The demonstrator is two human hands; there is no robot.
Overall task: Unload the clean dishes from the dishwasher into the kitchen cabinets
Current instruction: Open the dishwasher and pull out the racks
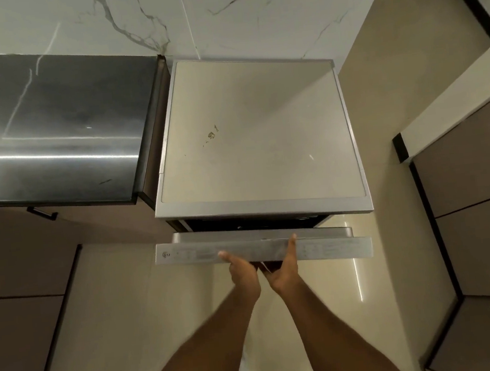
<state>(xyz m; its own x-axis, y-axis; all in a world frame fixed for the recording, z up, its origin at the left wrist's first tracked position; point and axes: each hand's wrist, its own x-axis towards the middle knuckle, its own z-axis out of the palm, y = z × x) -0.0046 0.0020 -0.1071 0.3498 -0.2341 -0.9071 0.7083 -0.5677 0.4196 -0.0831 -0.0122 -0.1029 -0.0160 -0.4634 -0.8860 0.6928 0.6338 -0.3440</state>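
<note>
While both hands, left hand point(241, 271) and right hand point(284, 266), grip the dishwasher door point(263, 250), it stands ajar.

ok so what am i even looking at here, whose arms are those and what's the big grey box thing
There is no robot here. The one picture comes from a camera worn on a person's head, looking down, so the two bare arms at the bottom are that person's own. The big box is a dishwasher seen from above; its flat top has a few small brownish marks. Beside it on the left is a dark shiny countertop. The left hand and right hand both grip the top edge of the dishwasher door, which is tipped slightly open, leaving a dark gap. No dishes are visible yet. Brown cabinets stand at the right, above a pale tiled floor.
</note>
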